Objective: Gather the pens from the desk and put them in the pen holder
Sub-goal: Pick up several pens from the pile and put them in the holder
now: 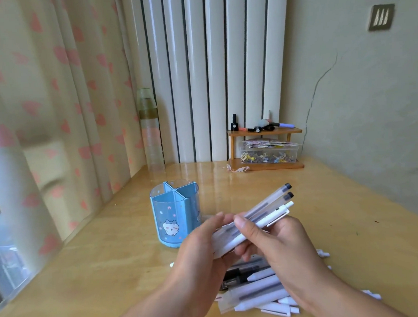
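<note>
Both hands hold a bundle of pens (267, 211) above the desk, its capped ends pointing up and to the right. My left hand (202, 245) grips the bundle's lower end. My right hand (276, 241) grips its middle, thumb on top. The bundle has translucent pens with dark caps and white pens. A blue pen holder (175, 213) with several compartments and a cartoon cat stands just left of the hands; no pens show in it. A pile of several more white and translucent pens (261, 292) lies on the desk beneath my forearms.
The wooden desk (325, 213) meets a curtain on the left and a wall on the right. A clear bottle (152, 134) stands at the back left. A small wooden shelf (266, 151) with a clear box of clips and markers stands at the back right.
</note>
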